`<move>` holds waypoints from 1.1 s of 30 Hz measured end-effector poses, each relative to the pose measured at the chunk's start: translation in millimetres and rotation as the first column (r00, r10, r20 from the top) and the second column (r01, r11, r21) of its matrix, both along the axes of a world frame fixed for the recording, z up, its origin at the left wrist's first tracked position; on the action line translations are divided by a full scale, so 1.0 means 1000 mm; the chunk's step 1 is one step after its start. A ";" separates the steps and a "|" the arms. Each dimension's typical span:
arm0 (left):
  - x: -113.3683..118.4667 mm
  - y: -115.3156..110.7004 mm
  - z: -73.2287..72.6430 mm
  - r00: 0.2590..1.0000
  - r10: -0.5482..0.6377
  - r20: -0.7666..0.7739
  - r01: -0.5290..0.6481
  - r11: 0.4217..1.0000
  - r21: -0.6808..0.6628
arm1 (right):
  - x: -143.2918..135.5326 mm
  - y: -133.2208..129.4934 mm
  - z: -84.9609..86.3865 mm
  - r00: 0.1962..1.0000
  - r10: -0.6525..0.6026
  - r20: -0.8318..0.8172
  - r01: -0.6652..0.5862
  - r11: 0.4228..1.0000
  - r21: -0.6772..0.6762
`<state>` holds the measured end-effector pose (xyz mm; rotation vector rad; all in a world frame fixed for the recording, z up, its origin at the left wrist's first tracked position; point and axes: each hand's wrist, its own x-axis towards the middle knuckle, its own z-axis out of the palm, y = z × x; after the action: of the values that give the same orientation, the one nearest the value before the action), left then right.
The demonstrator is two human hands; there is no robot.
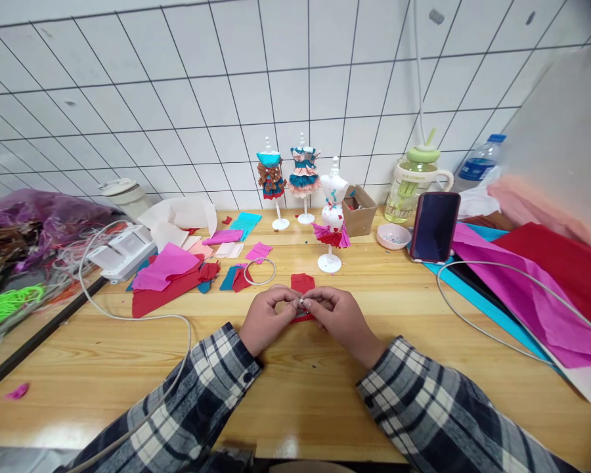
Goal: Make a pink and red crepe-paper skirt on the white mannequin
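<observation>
My left hand [270, 316] and my right hand [339, 318] meet over the middle of the table, thumbs and fingertips pinched together. Between the fingertips shows a tiny whitish bit [302, 301], too small to name. A piece of red crepe paper [303, 283] lies just beyond my fingers, and more red shows beneath them. Behind my hands stands a small white mannequin [333, 217] with a magenta and red skirt. Two more little mannequins stand further back, one in a brown and turquoise outfit [270, 176], one in a ruffled teal and peach dress [304, 172].
Crepe paper scraps [167, 270] and a power strip [123, 251] lie to the left. Right of the mannequins are a cardboard box [359, 211], a pink bowl [393, 236], a phone [434, 226] and a lidded jug [414, 187]. Large coloured sheets [532, 289] and a loose cable [492, 265] cover the right side.
</observation>
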<state>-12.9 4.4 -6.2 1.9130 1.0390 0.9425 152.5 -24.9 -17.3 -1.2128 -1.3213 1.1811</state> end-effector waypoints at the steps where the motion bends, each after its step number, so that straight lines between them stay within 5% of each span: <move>1: 0.000 0.000 0.000 1.000 -0.004 -0.005 0.004 1.000 0.012 | 0.000 0.000 0.000 1.000 -0.015 0.021 0.014 1.000 0.012; 19: 0.001 0.001 0.000 0.998 -0.027 0.058 0.033 0.994 -0.108 | 0.002 0.001 0.003 1.000 -0.005 -0.017 0.005 0.999 -0.042; 24: -0.002 0.001 -0.001 0.996 -0.078 0.052 0.082 0.994 -0.076 | 0.004 0.002 0.002 0.982 -0.098 0.159 0.083 0.992 0.097; 29: -0.001 0.002 -0.003 0.999 -0.001 -0.034 0.002 1.000 0.006 | 0.003 -0.001 0.001 0.946 -0.138 0.292 0.054 0.959 0.278; 33: 0.001 0.001 -0.002 0.998 -0.002 -0.057 0.004 1.000 0.029 | 0.001 -0.001 -0.001 0.940 -0.140 0.310 0.051 0.959 0.280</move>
<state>-11.5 5.7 -7.9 1.9753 1.0603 0.9106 153.3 -26.3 -18.1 -1.2927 -1.5898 0.7190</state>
